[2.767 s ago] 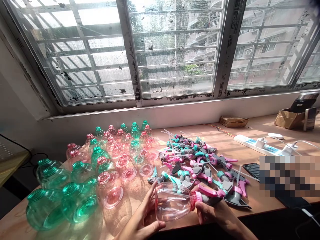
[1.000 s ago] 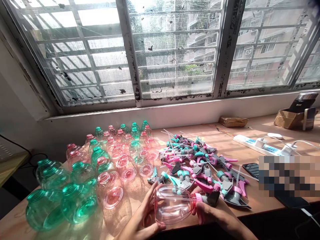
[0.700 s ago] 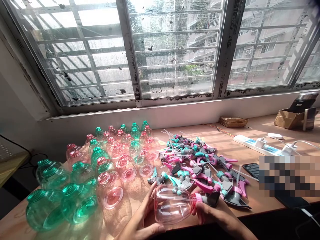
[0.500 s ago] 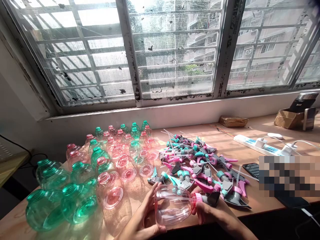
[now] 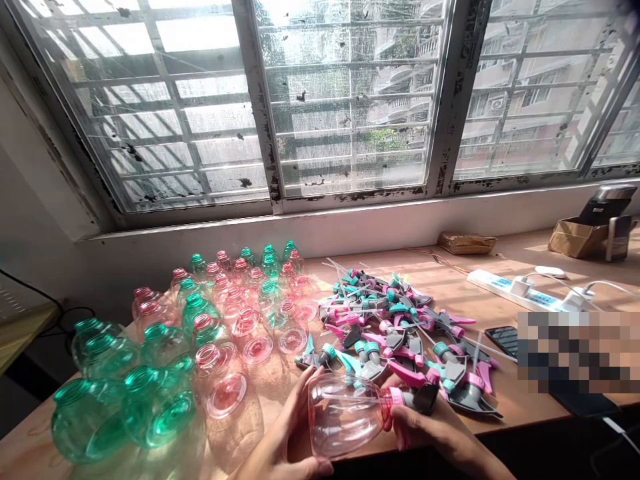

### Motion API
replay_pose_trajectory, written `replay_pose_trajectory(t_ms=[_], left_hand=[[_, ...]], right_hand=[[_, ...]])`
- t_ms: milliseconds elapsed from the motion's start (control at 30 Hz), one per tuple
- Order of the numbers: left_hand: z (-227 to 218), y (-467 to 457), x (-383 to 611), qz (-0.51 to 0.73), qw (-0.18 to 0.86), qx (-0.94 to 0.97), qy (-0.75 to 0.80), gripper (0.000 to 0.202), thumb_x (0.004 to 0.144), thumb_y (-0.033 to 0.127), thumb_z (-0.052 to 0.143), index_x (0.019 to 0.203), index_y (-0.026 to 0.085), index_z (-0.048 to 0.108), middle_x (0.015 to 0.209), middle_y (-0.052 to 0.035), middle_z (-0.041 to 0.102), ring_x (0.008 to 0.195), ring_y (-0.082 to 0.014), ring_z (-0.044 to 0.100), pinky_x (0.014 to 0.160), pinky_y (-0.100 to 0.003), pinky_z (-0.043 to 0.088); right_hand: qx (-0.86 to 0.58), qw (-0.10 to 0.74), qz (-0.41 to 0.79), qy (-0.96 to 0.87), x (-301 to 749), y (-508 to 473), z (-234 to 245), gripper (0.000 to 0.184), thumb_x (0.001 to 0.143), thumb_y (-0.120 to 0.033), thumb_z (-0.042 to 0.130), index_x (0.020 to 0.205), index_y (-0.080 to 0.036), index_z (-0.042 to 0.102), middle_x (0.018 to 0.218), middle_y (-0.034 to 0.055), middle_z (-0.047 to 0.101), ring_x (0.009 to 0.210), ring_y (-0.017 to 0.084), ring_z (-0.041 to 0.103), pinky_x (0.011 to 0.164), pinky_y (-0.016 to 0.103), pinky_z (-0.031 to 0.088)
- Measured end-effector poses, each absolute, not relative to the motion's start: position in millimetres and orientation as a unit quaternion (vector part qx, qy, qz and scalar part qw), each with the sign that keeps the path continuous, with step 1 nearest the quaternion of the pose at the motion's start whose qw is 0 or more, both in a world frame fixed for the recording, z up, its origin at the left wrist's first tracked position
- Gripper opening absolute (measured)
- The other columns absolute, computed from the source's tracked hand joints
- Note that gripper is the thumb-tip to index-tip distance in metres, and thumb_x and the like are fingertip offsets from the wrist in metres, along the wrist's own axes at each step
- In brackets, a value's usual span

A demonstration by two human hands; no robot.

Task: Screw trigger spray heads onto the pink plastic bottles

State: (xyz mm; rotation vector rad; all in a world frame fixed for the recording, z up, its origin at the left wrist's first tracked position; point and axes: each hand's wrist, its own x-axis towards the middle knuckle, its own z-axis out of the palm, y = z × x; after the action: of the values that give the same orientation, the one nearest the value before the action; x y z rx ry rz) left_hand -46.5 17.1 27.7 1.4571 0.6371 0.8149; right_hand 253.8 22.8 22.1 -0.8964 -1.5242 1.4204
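1. Pink spray bottle point(image 5: 345, 423), held at the desk's point(image 5: 525, 400) front edge; trigger point(image 5: 407, 373) nearer the base than 2.8 s earlier.
2. Long axis: near-level, roughly along that edge, neck rightward.
3. Left hand point(image 5: 290, 437): fingers spread, cupping base; right hand point(image 5: 420, 427): pinching neck.

Free tabletop point(image 5: 415, 263) behind the obstructing heap of spray heads point(image 5: 395, 339)

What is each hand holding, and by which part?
One pink bottle with a sprayer: the left hand holds its base end, the right hand its neck end.
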Motion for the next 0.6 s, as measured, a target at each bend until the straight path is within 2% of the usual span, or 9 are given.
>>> replay_pose_trajectory(t_ms=[167, 267, 400, 500, 600], left_hand=[[33.6, 17.3, -38.6, 0.367, 0.639, 0.623, 0.264, 0.089, 0.084, 0.032, 0.082, 0.157, 0.036, 0.029, 0.17, -0.0071, 0.026, 0.156, -0.0392, 0.022, 0.125, -0.057, 0.027], [28.2, 21.2, -40.0, 0.374, 0.635, 0.624, 0.258, 0.09, 0.086, 0.034, 0.079, 0.158, 0.037, 0.025, 0.173, -0.0078, 0.017, 0.153, -0.0411, 0.029, 0.121, -0.058, 0.035], [18.8, 25.5, -46.5, 0.357, 0.619, 0.644, 0.274, 0.099, 0.086, 0.039, 0.079, 0.16, 0.04, 0.013, 0.173, -0.007, 0.016, 0.155, -0.0403, 0.024, 0.124, -0.058, 0.027], [21.4, 24.3, -46.4, 0.369, 0.615, 0.645, 0.264, 0.092, 0.088, 0.044, 0.075, 0.159, 0.042, 0.016, 0.172, -0.0049, 0.021, 0.155, -0.0394, 0.027, 0.126, -0.058, 0.022], [28.9, 20.5, -43.8, 0.373, 0.628, 0.633, 0.256, 0.081, 0.092, 0.04, 0.071, 0.157, 0.048, 0.022, 0.172, -0.0002, 0.024, 0.157, -0.0362, 0.022, 0.127, -0.056, 0.023]], right_hand=[[-0.349, 0.439, 0.591, -0.58, 251.5, 21.0, 24.1, 0.043, 0.086, -0.062, 0.069, 0.092, -0.02, 0.064, 0.077, 0.0041, 0.075, 0.058, 0.018, 0.065, 0.057, 0.03, 0.052], [-0.35, 0.437, 0.602, -0.569, 251.9, 21.2, 21.3, 0.043, 0.086, -0.061, 0.07, 0.094, -0.02, 0.064, 0.074, 0.0028, 0.074, 0.059, 0.018, 0.066, 0.058, 0.029, 0.053], [-0.357, 0.425, 0.587, -0.589, 254.3, 22.6, 16.7, 0.044, 0.089, -0.062, 0.066, 0.09, -0.018, 0.069, 0.064, 0.0008, 0.068, 0.058, 0.018, 0.064, 0.059, 0.029, 0.049], [-0.361, 0.425, 0.571, -0.602, 255.5, 23.0, 16.3, 0.046, 0.091, -0.062, 0.064, 0.084, -0.017, 0.072, 0.065, 0.0026, 0.069, 0.061, 0.018, 0.064, 0.06, 0.028, 0.047], [-0.352, 0.425, 0.587, -0.592, 254.6, 22.6, 17.4, 0.043, 0.09, -0.06, 0.065, 0.087, -0.017, 0.07, 0.073, 0.0041, 0.072, 0.061, 0.018, 0.065, 0.06, 0.029, 0.05]])
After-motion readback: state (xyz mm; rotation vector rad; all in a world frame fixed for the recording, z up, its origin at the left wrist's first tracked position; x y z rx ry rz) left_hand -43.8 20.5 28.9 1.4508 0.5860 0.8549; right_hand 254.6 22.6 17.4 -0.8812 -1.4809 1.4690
